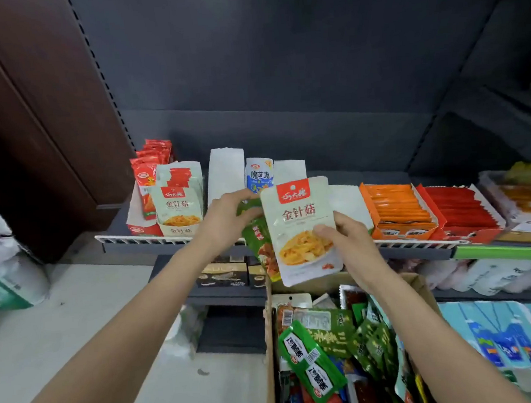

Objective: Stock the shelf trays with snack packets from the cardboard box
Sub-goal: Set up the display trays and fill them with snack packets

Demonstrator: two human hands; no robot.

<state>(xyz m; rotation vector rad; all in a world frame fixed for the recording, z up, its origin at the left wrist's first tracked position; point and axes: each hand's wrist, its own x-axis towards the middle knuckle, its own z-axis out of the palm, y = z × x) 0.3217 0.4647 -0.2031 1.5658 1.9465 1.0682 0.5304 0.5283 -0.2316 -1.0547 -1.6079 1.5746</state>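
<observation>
Before dark shelving, right hand [351, 242] pinches an upright white packet [303, 230] (label up); left hand [227, 218] grips green packets [257, 233].

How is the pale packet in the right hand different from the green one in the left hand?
The pale packet is whitish with a red label; the green packet is green. The pale packet shows its whole front; the green packet is half hidden behind it. The right hand pinches the pale packet's side; the left hand grips the green packet's top. Both are held above the cardboard box.
</observation>
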